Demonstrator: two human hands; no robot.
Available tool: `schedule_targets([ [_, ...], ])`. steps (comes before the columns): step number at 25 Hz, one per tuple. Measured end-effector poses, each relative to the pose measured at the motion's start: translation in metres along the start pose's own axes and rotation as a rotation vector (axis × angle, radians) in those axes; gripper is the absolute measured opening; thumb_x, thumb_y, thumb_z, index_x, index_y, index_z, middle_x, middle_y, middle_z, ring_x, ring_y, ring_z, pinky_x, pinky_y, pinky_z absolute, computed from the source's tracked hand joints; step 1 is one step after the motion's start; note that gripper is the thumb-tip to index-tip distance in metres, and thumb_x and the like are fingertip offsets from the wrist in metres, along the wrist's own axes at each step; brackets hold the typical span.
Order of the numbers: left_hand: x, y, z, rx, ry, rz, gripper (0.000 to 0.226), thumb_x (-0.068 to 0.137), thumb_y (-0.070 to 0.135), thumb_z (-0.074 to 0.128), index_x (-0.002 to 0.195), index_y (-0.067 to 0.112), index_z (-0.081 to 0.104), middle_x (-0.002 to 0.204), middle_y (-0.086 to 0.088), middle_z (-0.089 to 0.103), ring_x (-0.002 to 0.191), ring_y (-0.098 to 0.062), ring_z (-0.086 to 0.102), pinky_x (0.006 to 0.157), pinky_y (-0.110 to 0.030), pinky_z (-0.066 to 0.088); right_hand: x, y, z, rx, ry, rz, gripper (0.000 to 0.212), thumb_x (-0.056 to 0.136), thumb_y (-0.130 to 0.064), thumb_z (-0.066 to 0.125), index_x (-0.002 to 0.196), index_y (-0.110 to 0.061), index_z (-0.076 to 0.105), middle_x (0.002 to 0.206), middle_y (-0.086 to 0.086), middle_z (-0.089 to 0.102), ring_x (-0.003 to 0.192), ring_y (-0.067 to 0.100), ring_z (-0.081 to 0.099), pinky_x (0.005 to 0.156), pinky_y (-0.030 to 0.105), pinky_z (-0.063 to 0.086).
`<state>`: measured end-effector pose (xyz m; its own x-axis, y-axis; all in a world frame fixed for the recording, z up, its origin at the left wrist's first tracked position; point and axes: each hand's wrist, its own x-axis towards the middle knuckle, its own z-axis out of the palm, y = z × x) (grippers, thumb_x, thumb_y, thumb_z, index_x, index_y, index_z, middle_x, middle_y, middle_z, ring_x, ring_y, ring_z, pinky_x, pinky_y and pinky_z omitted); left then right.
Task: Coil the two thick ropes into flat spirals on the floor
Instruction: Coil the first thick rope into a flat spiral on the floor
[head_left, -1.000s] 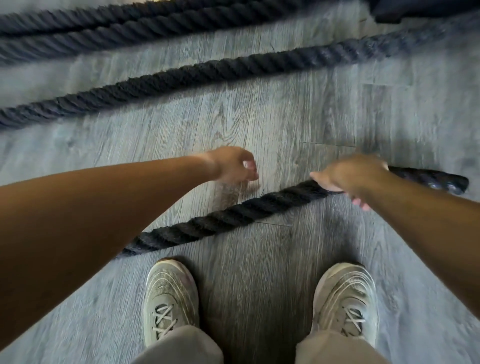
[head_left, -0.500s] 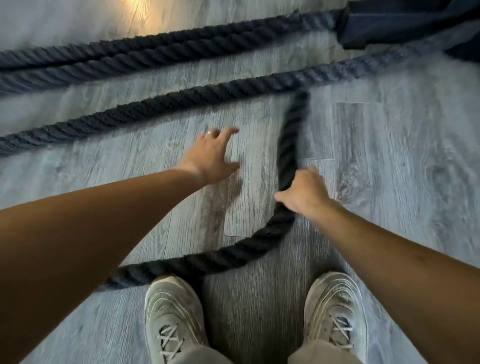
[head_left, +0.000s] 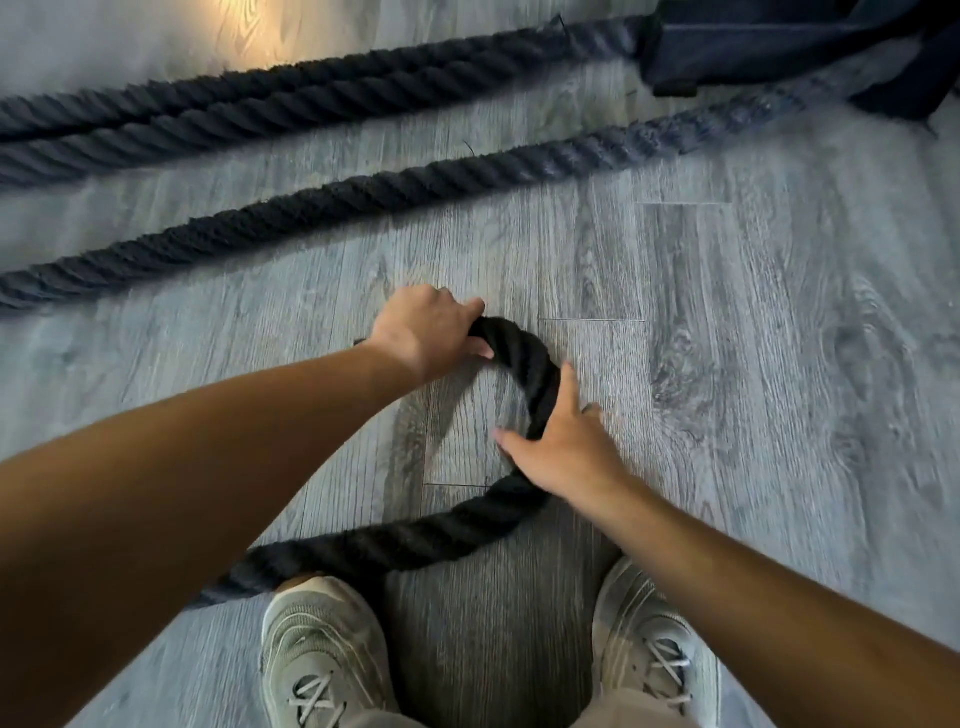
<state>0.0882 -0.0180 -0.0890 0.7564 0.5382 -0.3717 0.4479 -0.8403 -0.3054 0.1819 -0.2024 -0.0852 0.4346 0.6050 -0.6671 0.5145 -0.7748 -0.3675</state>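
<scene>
The rope (head_left: 524, 364) is bent into a tight hook at the centre of the frame, on the grey plank floor (head_left: 753, 364). Its end is held by the left hand (head_left: 423, 332), whose fingers (head_left: 480, 352) are wrapped closed around it. The outside of the curve is pressed by the right hand (head_left: 563, 449), its fingers spread open and laid flat on the strands, not gripping. From there the rope runs down and left, past the left shoe (head_left: 322, 649) and out under the left forearm. Three more rope lengths (head_left: 363, 192) lie across the upper left of the frame, well apart from the hook; which rope each belongs to cannot be told. A dark object sits in the upper right corner.

Only the first turn of a spiral is judged to be formed. A rope this thick is likely stiff, so the bend may spring open if either hand is lifted too soon. The running length lies against the left shoe and could be trapped by it, dragging the centre out of shape. If the end is lifted and not kept low, the coil may stack instead of lying flat.
</scene>
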Motion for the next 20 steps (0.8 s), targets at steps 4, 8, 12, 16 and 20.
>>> schedule_targets([
  [4,-0.010,0.006,0.003,-0.253,-0.132,-0.191,0.068,0.096,0.071,0.032,0.125,0.013,0.049,0.095,-0.010,0.068,0.086,-0.030,0.064,0.069,-0.038,0.045,-0.008,0.005,0.011,0.261,0.077,-0.037,0.105,0.089,-0.031,0.072,0.158,-0.041,-0.007,0.145,0.015,0.029,0.083,0.018,0.058,0.064,0.025,0.047],
  [8,-0.019,-0.001,-0.005,-0.727,-0.379,-0.459,0.073,0.097,0.068,0.038,0.122,0.001,0.052,0.104,-0.016,0.071,0.073,-0.027,0.072,0.054,-0.032,0.044,0.028,0.001,-0.021,0.252,0.283,-0.199,0.071,0.090,-0.017,0.073,0.151,-0.029,0.040,0.130,0.005,0.050,0.106,0.019,0.056,0.082,0.020,0.043],
  [12,-0.023,0.013,-0.003,-1.338,-0.505,-0.703,0.067,0.100,0.059,0.047,0.115,-0.006,0.056,0.085,-0.023,0.076,0.058,-0.028,0.075,0.042,-0.028,0.055,0.051,-0.006,-0.049,0.117,0.417,-0.374,0.055,0.093,-0.024,0.071,0.144,-0.021,0.052,0.137,0.009,0.051,0.129,0.029,0.051,0.105,0.038,0.047],
  [16,-0.021,0.020,0.004,-1.469,-0.451,-0.762,0.065,0.098,0.059,0.050,0.112,-0.004,0.058,0.085,-0.023,0.076,0.064,-0.033,0.077,0.070,-0.043,0.065,0.026,-0.003,-0.017,-0.105,0.085,-0.313,0.116,0.054,-0.081,0.076,0.152,-0.046,0.026,0.165,-0.004,-0.026,0.149,0.039,-0.028,0.116,0.067,0.011],
  [20,-0.024,0.018,0.005,-1.396,-0.454,-0.742,0.069,0.095,0.065,0.050,0.108,-0.002,0.063,0.087,-0.020,0.076,0.064,-0.031,0.076,0.066,-0.044,0.065,0.021,0.012,0.007,-0.135,0.150,-0.389,0.081,0.056,-0.070,0.078,0.129,-0.046,0.052,0.166,-0.007,-0.017,0.144,0.039,-0.038,0.109,0.067,0.037],
])
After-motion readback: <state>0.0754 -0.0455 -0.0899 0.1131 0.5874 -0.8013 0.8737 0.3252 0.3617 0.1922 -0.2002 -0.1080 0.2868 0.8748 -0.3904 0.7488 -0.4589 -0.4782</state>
